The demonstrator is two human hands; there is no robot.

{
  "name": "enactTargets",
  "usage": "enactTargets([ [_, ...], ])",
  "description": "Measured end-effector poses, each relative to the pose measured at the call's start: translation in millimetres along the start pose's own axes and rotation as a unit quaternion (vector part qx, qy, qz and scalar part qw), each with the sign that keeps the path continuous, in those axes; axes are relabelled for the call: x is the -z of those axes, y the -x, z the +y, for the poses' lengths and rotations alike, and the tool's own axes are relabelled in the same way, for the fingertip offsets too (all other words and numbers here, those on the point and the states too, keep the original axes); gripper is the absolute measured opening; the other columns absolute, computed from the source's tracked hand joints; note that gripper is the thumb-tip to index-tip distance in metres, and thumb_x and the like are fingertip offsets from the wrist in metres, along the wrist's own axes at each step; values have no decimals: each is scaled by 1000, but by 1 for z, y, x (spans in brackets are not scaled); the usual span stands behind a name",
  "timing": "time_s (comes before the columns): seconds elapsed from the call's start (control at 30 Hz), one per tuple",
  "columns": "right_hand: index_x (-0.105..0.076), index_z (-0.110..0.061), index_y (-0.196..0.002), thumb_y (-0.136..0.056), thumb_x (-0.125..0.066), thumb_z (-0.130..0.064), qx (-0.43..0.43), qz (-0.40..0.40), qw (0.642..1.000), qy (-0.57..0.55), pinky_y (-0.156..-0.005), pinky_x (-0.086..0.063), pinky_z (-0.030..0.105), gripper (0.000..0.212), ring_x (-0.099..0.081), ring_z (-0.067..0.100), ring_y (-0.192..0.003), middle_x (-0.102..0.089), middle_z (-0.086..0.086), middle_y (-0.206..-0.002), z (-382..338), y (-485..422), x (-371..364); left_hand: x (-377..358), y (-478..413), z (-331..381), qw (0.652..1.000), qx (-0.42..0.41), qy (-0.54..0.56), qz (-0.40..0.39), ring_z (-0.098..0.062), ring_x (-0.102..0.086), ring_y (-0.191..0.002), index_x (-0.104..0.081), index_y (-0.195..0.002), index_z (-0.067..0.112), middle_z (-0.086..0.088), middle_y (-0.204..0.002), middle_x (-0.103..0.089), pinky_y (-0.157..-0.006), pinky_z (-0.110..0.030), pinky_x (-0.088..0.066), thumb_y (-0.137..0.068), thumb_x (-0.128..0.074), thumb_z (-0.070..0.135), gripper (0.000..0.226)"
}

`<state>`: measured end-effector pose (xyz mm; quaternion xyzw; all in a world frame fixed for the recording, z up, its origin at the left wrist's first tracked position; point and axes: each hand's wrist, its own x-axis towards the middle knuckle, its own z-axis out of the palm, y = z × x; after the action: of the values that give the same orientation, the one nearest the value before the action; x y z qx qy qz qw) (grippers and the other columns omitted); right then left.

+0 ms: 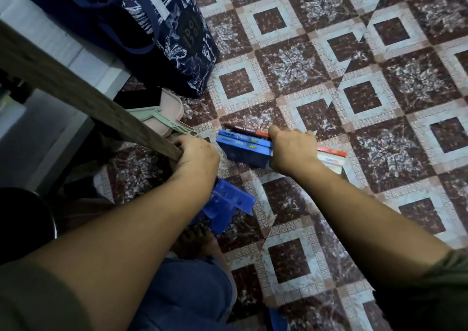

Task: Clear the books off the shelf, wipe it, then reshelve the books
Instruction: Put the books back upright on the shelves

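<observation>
Apparently glossy, flat blue books (243, 150)

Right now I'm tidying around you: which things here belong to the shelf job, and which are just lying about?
Job: stack of books, gripped by the right hand; white-and-red book; wooden board, gripped by the left hand.
Lying about: navy tote bag; pink dustpan; blue stool.

Small stack of blue books (243, 149), a dark one topmost, down on the patterned floor (354, 59).
</observation>
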<state>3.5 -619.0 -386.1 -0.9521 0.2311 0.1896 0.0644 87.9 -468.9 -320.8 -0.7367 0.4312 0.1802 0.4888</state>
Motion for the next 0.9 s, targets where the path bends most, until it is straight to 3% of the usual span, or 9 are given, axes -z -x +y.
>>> enactTargets([
  [0.1,-41,-21,-114,-75,-74,-35,-6,-41,999,-31,-77,-45,39,53,-60,30,-89,-62,5,-101,0,2,-7,2,4,0,1000,-6,15,-6,-28,-57,-114,-55,-128,14,-4,-127,-58,-93,-48,-45,-97,-43,9,33],
  [0.2,-42,-22,-112,-82,-69,-27,12,-41,998,-38,-64,-40,32,41,-53,26,-74,-63,1,-93,-2,17,-3,8,17,-3,986,-13,136,91,-23,-55,-114,-50,-126,15,-3,-123,-56,-94,-38,-42,-97,-52,27,31],
  [0.3,-43,-24,-108,-84,-67,-35,13,-11,999,-51,-63,-35,31,36,-59,27,-81,-58,-2,-85,0,52,11,13,33,-2,943,-41,230,236,-25,-38,-132,-23,-145,10,-9,-144,-38,-105,-36,-36,-90,-62,45,75],
  [0.4,-43,-28,-110,-82,-66,-31,26,20,999,-32,-63,-35,29,37,-57,24,-75,-65,-5,-90,6,95,36,26,48,0,936,-109,241,234,-28,-20,-144,-10,-150,9,-11,-155,-21,-120,-42,-18,-80,-69,53,101],
  [0.47,-41,-31,-108,-81,-67,-32,40,21,998,-34,-65,-33,29,38,-58,23,-77,-64,-6,-90,9,125,58,40,60,5,938,-151,248,192,-25,-38,-130,-27,-140,14,-8,-142,-39,-114,-41,-26,-78,-70,54,85],
  [0.5,-40,-31,-108,-80,-67,-34,50,21,998,-34,-65,-33,29,39,-60,23,-80,-64,-6,-90,10,138,69,48,68,8,935,-158,263,180,-22,-48,-111,-37,-128,17,-5,-127,-50,-103,-38,-36,-78,-70,51,68],
  [0.57,-41,-31,-109,-79,-68,-39,65,27,997,-30,-64,-35,29,41,-61,23,-80,-63,-6,-90,13,160,86,62,89,8,930,-159,283,170,-20,-46,-84,-45,-113,21,2,-96,-50,-78,-35,-43,-80,-71,42,46],
  [0.77,-42,-29,-101,-76,-67,-45,112,89,989,-36,-60,-36,30,40,-59,25,-76,-64,-5,-88,6,205,134,75,171,-18,938,-92,265,205,-25,-58,-98,-44,-103,27,2,-99,-55,-75,-34,-45,-78,-68,40,38],
  [0.9,-41,-30,-96,-72,-66,-56,179,154,970,-61,-60,-34,31,43,-62,27,-80,-62,-5,-83,-23,238,175,69,242,-58,939,-20,264,217,-26,-59,-93,-49,-106,29,2,-97,-57,-68,-31,-41,-75,-70,42,39],
])
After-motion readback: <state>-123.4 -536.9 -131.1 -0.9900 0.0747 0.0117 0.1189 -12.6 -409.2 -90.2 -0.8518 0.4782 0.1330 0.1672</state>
